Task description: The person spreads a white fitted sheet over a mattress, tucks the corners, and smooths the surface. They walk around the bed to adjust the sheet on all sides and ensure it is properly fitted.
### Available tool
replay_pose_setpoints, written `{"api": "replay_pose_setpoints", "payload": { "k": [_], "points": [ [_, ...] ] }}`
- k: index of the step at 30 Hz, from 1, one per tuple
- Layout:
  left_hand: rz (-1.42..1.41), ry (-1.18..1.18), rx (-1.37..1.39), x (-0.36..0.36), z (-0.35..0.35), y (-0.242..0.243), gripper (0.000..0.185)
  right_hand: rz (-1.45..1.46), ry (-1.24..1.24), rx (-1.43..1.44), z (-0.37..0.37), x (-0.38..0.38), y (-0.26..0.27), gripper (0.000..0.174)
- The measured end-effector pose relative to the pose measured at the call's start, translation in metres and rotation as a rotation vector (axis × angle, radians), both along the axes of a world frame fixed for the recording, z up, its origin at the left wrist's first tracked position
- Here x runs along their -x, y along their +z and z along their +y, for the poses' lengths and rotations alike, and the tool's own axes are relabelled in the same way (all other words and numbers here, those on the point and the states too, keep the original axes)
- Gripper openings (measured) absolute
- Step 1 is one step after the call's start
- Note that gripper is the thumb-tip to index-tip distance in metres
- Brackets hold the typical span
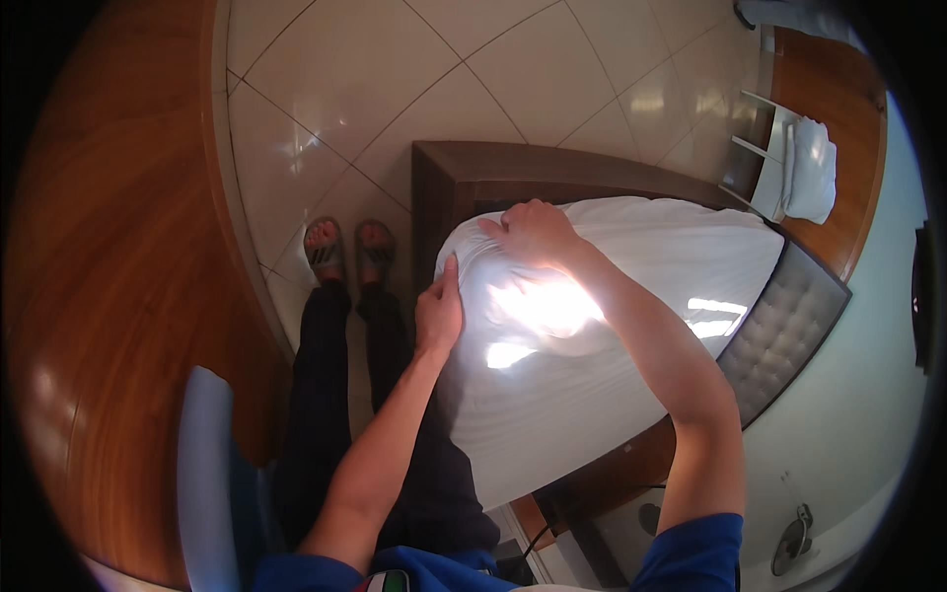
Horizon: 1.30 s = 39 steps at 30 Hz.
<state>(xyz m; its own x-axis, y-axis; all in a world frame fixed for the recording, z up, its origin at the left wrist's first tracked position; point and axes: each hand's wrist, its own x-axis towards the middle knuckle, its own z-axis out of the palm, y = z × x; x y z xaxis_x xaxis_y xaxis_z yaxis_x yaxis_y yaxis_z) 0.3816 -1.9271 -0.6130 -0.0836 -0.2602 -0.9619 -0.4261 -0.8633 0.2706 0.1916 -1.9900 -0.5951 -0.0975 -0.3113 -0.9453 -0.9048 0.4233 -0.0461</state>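
A white bed sheet (562,429) covers a mattress in a dark brown bed frame (533,163). At the near foot-end corner, my left hand (439,311) grips the sheet, thumb pointing up along the mattress edge; its fingers are partly hidden. My right hand (536,231) is on the same corner, farther along the foot end, its fingers curled over the edge and its thumb spread toward the left. Creases run through the cloth between both hands. Bright sunlight washes out part of the sheet below my right wrist.
Beyond the mattress rises a tufted grey headboard (784,333). Folded white bedding (810,174) lies at upper right near wooden panelling. A large wooden surface (111,259) fills the left. A light blue padded edge (206,473) is at lower left. My sandalled feet stand on glossy floor tiles (355,81).
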Motion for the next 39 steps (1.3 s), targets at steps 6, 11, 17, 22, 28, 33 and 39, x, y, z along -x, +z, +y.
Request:
{"api": "replay_pose_setpoints", "payload": {
  "k": [6,11,17,22,28,33,39],
  "points": [
    [-0.107,-0.036,0.057,0.002,0.009,-0.026,0.065,0.046,-0.095,0.127,0.008,-0.008,-0.032,0.051],
    [-0.182,0.010,0.140,0.006,0.015,-0.056,0.055,0.096,-0.041,0.293,0.007,-0.010,-0.066,0.044],
    [-0.292,0.012,0.200,0.009,0.017,-0.082,0.053,0.104,0.065,0.404,0.003,-0.017,-0.083,0.043],
    [-0.318,-0.002,0.264,0.005,0.015,-0.104,0.056,0.049,0.151,0.600,-0.002,-0.013,-0.100,0.040],
    [-0.241,-0.089,0.172,0.005,0.008,-0.065,0.064,-0.201,0.024,0.224,0.011,0.013,-0.073,0.041],
    [-0.139,0.094,0.175,0.019,-0.007,-0.044,0.063,-0.091,0.037,0.154,0.020,0.026,-0.051,0.045],
    [-0.239,0.004,0.310,0.018,-0.006,-0.070,0.055,-0.042,0.160,0.223,0.006,0.020,-0.053,0.047]
  ]
}}
